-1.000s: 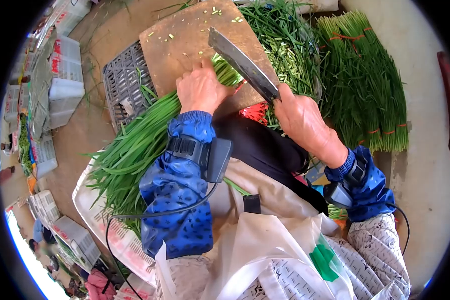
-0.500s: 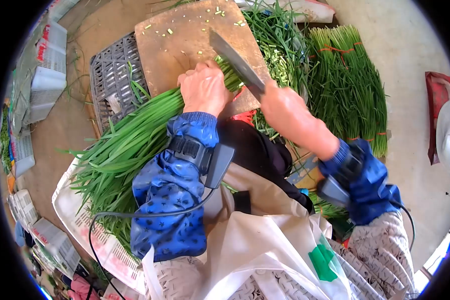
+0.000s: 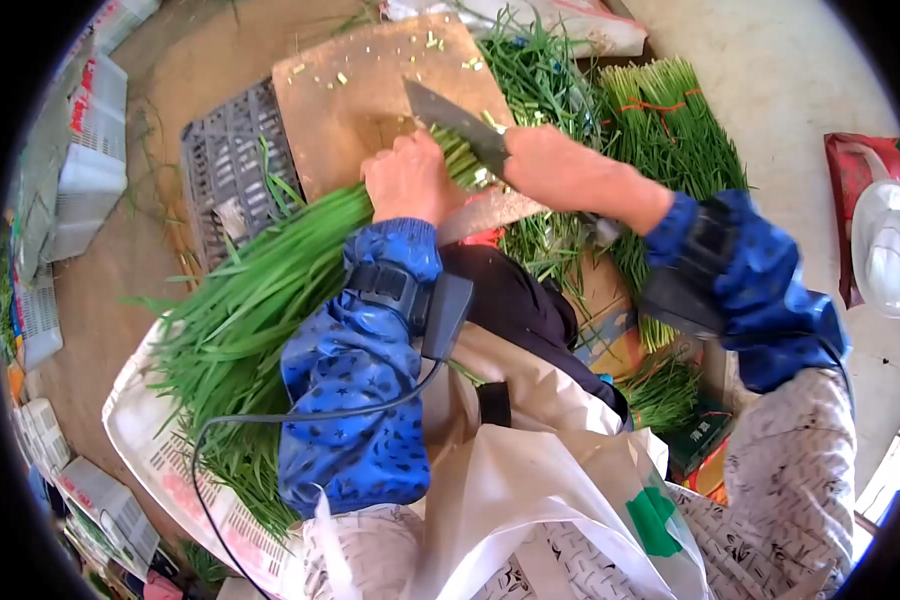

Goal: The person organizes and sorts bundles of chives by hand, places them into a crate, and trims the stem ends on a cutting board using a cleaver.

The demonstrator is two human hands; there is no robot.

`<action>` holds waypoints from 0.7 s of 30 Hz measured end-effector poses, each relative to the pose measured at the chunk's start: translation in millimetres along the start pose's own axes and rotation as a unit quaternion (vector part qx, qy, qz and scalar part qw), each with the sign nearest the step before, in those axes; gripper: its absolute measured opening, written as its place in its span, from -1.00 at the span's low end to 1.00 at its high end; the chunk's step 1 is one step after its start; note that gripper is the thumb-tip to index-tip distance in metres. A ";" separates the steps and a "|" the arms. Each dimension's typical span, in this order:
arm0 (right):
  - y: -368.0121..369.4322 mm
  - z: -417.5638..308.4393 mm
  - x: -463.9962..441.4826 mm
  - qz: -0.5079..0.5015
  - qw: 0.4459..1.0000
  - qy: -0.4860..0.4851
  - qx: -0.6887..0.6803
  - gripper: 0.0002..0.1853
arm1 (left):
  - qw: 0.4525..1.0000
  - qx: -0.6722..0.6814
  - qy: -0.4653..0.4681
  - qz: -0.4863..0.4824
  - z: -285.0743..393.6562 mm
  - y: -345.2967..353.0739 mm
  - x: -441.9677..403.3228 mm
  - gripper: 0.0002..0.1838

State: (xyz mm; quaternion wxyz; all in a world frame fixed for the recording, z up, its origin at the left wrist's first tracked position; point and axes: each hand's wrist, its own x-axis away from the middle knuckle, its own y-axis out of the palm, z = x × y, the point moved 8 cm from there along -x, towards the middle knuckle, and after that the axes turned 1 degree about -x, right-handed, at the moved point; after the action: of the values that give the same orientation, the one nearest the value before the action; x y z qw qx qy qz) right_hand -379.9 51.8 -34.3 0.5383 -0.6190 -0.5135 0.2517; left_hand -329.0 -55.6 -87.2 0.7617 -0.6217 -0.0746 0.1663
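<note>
My left hand [image 3: 408, 182] is closed round the stalk end of a large bunch of garlic chives [image 3: 270, 262], pressing it on the wooden cutting board [image 3: 385, 62]. The long green leaves trail down to the left over a white basket [image 3: 130, 405]. In my right hand [image 3: 555, 168] is a kitchen knife [image 3: 452, 118], gripped by its handle. Its broad blade lies across the cut ends of the stalks, just beyond my left fingers. Whether the edge touches them I cannot tell. Short cut pieces are scattered on the board.
A black plastic crate [image 3: 232, 165] is at the board's left. Loose leaves and trimmings [image 3: 545, 95] heap at its right, beside chives tied with red bands [image 3: 670, 125]. A red bag [image 3: 850, 200] lies farther right. White crates [image 3: 95, 130] line the left. A cable [image 3: 300, 417] hangs from my left wrist.
My right hand has swung up and slightly left, drawing the knife's blade lower and flatter against the stalk ends. My left hand keeps its hold on the garlic chives. The view has shifted slightly.
</note>
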 end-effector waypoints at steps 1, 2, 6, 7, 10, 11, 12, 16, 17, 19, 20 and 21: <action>5.9 0.3 6.4 -0.024 0.999 0.018 -0.013 -0.80 | 1.000 0.001 -0.006 0.001 0.4 -1.9 2.6 -0.71; 35.9 0.2 5.7 -0.027 0.992 -0.059 0.109 -0.79 | 1.000 0.017 0.003 -0.018 -0.6 -1.0 5.9 -0.72; 43.7 12.2 -9.0 0.064 0.996 0.044 0.039 -0.78 | 0.999 0.028 -0.007 -0.043 -2.7 -0.1 0.8 -0.63; 36.6 6.5 -4.6 0.046 0.996 -0.002 0.082 -0.78 | 0.997 0.055 -0.010 -0.055 -1.3 -5.8 3.4 -0.60; 18.1 -2.9 20.9 0.039 0.999 0.028 0.016 -0.65 | 0.999 0.038 -0.007 -0.021 -0.9 -6.7 -3.6 -0.60; 30.7 -1.6 21.0 0.028 0.999 0.032 0.021 -0.64 | 0.999 0.042 -0.016 -0.022 -3.6 -0.3 2.3 -0.61; 43.1 -1.1 21.8 0.018 0.999 0.036 0.026 -0.61 | 1.000 0.006 -0.006 0.001 -1.8 1.2 4.6 -0.69; 74.9 27.6 -10.2 0.191 0.958 0.194 -0.092 -0.81 | 0.999 0.025 -0.014 -0.036 1.0 -2.4 0.2 -0.71; 63.2 20.8 -4.9 0.218 0.957 0.176 -0.068 -0.84 | 0.997 0.030 -0.012 -0.070 4.2 -5.7 1.3 -0.60; 58.6 8.2 9.5 0.224 0.958 0.164 -0.076 -0.85 | 0.997 0.019 -0.014 -0.079 1.5 -9.6 2.6 -0.49; 54.4 5.8 25.0 0.215 0.958 0.172 -0.075 -0.83 | 0.996 0.008 -0.014 -0.086 1.6 -9.5 0.4 -0.44; 52.6 0.6 36.2 0.200 0.960 0.177 -0.077 -0.82 | 0.995 -0.002 -0.019 -0.097 2.3 -9.4 -0.2 -0.38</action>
State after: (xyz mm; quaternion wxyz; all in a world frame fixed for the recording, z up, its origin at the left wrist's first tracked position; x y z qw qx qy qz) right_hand -348.8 90.5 -74.4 0.5101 -0.7835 -0.2929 0.2003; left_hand -328.4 -55.1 -77.5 0.7715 -0.6099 -0.1490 0.1030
